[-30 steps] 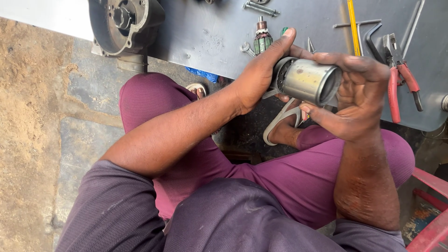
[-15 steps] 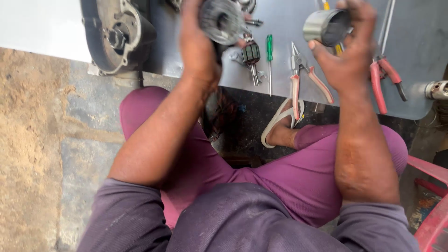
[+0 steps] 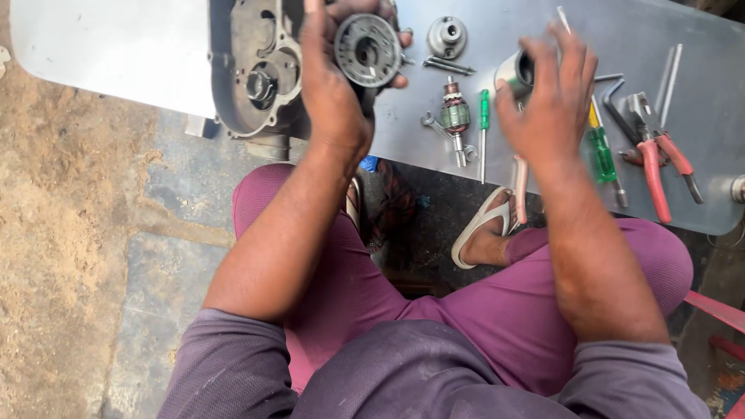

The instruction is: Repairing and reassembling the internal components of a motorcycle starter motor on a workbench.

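Teardown step: parts are being split over the grey table (image 3: pixel 698 31), beside the engine cover (image 3: pixel 252 70). Left hand (image 3: pixel 330 85) is clenching the round end plate (image 3: pixel 366 49); right hand (image 3: pixel 551 105) is grasping the metal cylinder (image 3: pixel 514 71). A second ago both were gripping the cylinder at lap level. Setting either down calls for a bare spot.

On the desk (image 3: pixel 140 54), the casing (image 3: pixel 252 74) lies at eleven o'clock. The left hand (image 3: pixel 334 85) holds the end plate (image 3: pixel 366 50) just right of it, at twelve. The cap (image 3: pixel 448 35) lies right of the plate, the armature (image 3: pixel 455 120) below the cap, the screwdriver (image 3: pixel 483 132) beside it. The right hand (image 3: pixel 547 109) holds the cylinder (image 3: pixel 514 71) at one o'clock. The pliers (image 3: pixel 660 159) lie at two.
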